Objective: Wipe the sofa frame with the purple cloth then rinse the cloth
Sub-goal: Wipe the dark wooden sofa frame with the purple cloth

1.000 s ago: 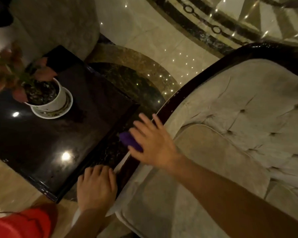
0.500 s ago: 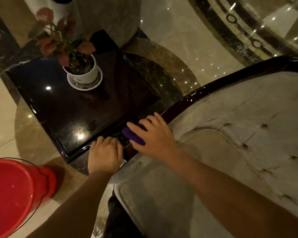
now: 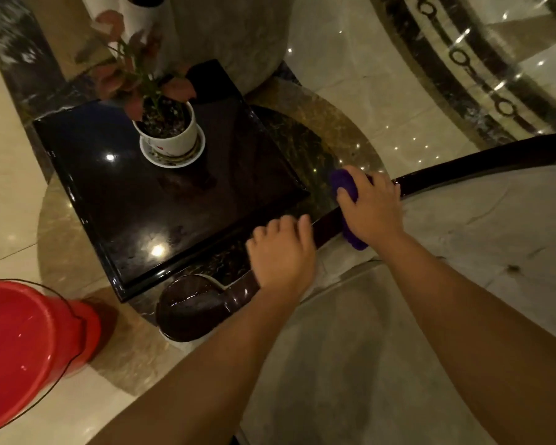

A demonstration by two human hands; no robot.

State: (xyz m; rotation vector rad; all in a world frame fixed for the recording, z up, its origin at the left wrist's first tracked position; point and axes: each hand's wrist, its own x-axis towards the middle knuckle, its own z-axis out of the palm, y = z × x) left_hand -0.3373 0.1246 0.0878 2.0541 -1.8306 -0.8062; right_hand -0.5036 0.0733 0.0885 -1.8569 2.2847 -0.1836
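Observation:
The sofa frame (image 3: 482, 167) is a dark glossy wooden rail that curves along the top of the beige tufted upholstery and ends in a rounded scroll (image 3: 190, 311) at lower left. My right hand (image 3: 371, 208) presses the purple cloth (image 3: 345, 186) flat onto the rail; cloth shows above and below the hand. My left hand (image 3: 281, 253) grips the rail just left of it, fingers curled over the wood. A red bucket (image 3: 29, 345) with water in it stands on the floor at the lower left.
A black glossy side table (image 3: 180, 216) stands close against the sofa arm, with a potted plant (image 3: 167, 126) in a white pot on a saucer. Polished marble floor (image 3: 350, 75) lies beyond. The beige seat cushion (image 3: 366, 364) fills the lower right.
The view has pulled back and tilted, so the scroll end and more of the bucket show. My right hand with the cloth has slid further up the rail, away from my left hand.

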